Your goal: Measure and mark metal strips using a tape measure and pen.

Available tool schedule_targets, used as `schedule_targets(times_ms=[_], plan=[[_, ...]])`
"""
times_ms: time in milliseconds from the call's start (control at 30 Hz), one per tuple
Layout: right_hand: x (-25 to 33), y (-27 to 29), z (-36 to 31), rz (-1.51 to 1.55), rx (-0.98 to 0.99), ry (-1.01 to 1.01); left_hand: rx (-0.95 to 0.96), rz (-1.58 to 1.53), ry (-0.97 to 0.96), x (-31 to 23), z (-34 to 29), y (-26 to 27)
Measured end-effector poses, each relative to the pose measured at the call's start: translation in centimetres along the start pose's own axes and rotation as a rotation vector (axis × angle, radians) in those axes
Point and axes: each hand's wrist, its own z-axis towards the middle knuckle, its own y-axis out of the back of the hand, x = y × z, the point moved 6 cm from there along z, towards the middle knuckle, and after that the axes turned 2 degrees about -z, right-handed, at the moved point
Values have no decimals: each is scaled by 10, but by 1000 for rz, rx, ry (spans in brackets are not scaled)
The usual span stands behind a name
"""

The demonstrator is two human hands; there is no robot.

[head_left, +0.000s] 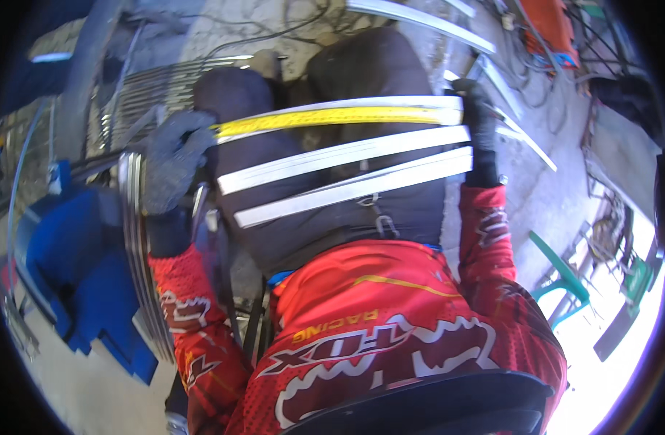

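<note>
Head view: the left hand (174, 156) pinches the yellow tape measure (339, 117) at one end, the right hand (481, 119) clamps the other. Tape lies atop the three metal strips (350, 168); measuring looks underway, no cutting yet.

Head cam, fisheye, looks steeply down, close over lap.

Three metal strips (347, 156) lie across the lap (332, 217), with narrow dark gaps between them. A stack of metal strips on edge (140, 254) walls the left side; a blue block (79, 268) crowds beyond. Loose strips (521, 130) clutter the floor (557, 174) at right.
</note>
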Motion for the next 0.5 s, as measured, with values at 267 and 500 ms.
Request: schedule_targets(times_ms=[267, 500], plan=[[28, -22, 2, 246, -212, -104, 17, 6, 82, -13, -3, -1], [69, -24, 21, 137, -280, -137, -18, -19, 92, -8, 0, -2]])
